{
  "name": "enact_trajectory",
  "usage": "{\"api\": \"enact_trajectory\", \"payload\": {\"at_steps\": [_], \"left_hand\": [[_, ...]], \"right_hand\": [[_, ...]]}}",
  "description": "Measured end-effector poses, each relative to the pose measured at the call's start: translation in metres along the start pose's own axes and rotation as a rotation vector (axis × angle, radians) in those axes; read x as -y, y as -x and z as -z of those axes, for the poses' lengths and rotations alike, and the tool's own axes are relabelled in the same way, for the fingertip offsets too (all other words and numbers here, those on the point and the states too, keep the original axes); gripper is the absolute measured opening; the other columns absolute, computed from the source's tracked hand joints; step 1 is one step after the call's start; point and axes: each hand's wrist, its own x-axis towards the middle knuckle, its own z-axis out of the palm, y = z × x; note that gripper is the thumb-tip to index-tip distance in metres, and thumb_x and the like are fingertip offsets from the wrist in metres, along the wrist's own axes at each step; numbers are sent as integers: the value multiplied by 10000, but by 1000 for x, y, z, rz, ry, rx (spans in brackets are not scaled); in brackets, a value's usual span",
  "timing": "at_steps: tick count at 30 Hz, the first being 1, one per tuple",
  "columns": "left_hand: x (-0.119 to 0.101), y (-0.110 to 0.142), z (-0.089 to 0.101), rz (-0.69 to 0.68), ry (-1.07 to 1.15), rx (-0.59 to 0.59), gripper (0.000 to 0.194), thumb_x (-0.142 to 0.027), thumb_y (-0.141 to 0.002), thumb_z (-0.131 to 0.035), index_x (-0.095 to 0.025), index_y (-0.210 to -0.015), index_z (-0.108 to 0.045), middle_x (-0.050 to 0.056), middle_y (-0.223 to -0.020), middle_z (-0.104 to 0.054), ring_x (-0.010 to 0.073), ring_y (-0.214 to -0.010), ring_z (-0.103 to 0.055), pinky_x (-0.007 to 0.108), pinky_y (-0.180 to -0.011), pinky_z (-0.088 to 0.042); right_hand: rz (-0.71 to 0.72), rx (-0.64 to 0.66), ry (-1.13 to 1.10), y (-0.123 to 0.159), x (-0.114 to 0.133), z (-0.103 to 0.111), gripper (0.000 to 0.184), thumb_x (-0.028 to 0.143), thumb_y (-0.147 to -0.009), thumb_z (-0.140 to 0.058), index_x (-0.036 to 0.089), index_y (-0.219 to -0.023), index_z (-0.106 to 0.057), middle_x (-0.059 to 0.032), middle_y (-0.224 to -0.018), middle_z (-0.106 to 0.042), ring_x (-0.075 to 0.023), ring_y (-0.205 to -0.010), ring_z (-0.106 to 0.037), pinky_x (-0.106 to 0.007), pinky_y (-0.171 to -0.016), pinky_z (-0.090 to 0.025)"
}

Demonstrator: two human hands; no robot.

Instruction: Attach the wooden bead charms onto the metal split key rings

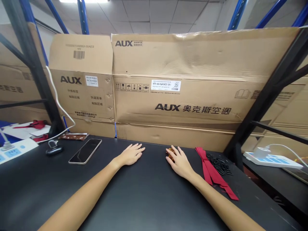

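Brown patterned item (171, 156) partly under R hand (181, 163), showing btwn its spread fingers (175, 150).

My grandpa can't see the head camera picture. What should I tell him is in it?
A person's right hand covers part of a small brown thing on a black table, while the left hand is palm down. A phone lies left, red ribbons right, and printed cardboard stands behind.

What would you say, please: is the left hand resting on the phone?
No, the left hand lies on the black table, to the right of the phone.
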Motion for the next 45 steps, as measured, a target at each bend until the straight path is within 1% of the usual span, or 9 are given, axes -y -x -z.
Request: {"api": "enact_trajectory", "payload": {"at_steps": [2,5,8,12,18,24,29,37,45], "left_hand": [[-5,3,2,-7,-51,-75,461,-359,-984,-264,-263,-1421,-379,57,-1508,-308,240,-1415,-219,523,-1145,-85],[-28,6,-1,-84,-68,-153,491,-382,-976,-300,-216,-1436,-355,61,-1523,-270,237,-1429,-164,484,-1163,-53],[-58,8,-10,-215,13,-74,530,-454,-981,-271,-226,-1459,-304,47,-1523,-267,209,-1425,-189,416,-1171,-112],[-79,10,-15,-168,83,-10,591,-513,-968,-269,-200,-1468,-282,68,-1518,-274,226,-1412,-231,409,-1161,-166],[-75,12,-8,-120,81,10,638,-592,-933,-301,-224,-1454,-317,62,-1520,-269,237,-1415,-219,424,-1164,-142],[-73,13,-7,-152,42,51,666,-627,-928,-265,-242,-1472,-266,45,-1541,-201,243,-1430,-161,439,-1165,-121],[-73,16,-6,-167,31,69,665,-618,-935,-263,-233,-1478,-245,59,-1544,-181,249,-1430,-153,442,-1163,-115],[-74,37,-1,-239,69,59,648,-623,-926,-315,-287,-1475,-240,26,-1539,-205,235,-1431,-154,438,-1170,-103],[-72,36,-1,-251,93,41,659,-621,-918,-351,-297,-1478,-227,29,-1535,-217,247,-1427,-171,447,-1169,-103]], "right_hand": [[66,-25,-11,7,12,6,522,475,-920,-420,201,-1360,-491,-106,-1505,-326,-345,-1411,-178,-536,-1130,-204],[231,28,-110,21,33,14,571,517,-919,-418,180,-1377,-464,-94,-1541,-242,-301,-1435,-104,-474,-1148,-219],[359,202,-235,31,45,21,627,542,-924,-398,194,-1444,-352,-76,-1555,-198,-256,-1433,-148,-422,-1147,-255],[278,312,-246,32,45,22,699,616,-899,-383,237,-1476,-270,-62,-1553,-202,-258,-1428,-168,-452,-1165,-192],[232,325,-227,28,35,20,734,654,-878,-383,254,-1479,-253,-45,-1561,-170,-255,-1434,-139,-447,-1168,-161],[230,326,-200,27,29,22,735,674,-877,-355,262,-1478,-254,-37,-1561,-167,-251,-1437,-126,-447,-1168,-153],[229,328,-197,27,29,21,744,675,-880,-343,257,-1485,-227,-35,-1564,-145,-245,-1440,-107,-442,-1171,-140],[237,311,-195,27,28,17,749,676,-877,-352,250,-1483,-237,-34,-1561,-164,-250,-1440,-107,-446,-1171,-145],[260,333,-202,34,37,22,776,677,-870,-365,254,-1494,-182,-33,-1566,-132,-253,-1443,-75,-448,-1176,-107]]}}
